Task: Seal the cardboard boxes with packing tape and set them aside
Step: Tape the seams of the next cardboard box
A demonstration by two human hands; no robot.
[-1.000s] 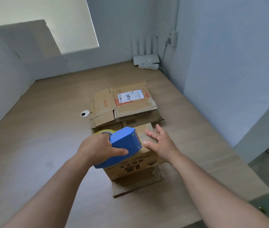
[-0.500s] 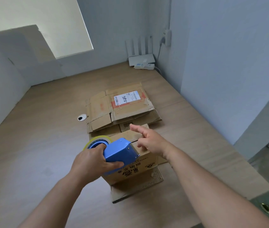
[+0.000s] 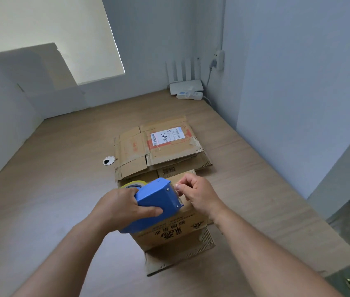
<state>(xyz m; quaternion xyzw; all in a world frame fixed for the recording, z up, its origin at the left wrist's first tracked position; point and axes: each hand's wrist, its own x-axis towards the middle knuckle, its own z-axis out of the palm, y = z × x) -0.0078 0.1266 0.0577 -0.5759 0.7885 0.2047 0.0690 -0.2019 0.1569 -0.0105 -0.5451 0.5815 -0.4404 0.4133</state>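
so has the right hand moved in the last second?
Yes. Against the box, the right hand lifted off its top and reached the blade end of the tape dispenser, fingers curled.

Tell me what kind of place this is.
Probably a home or small office corner: a wooden desk with a cable hole, a router against the wall, flattened cartons.

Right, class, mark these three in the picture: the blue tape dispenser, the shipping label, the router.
blue tape dispenser (image 3: pixel 155 197): head view, its blue side panel.
shipping label (image 3: pixel 167 136): head view, middle of the white sticker.
router (image 3: pixel 185 86): head view, its flat white body.
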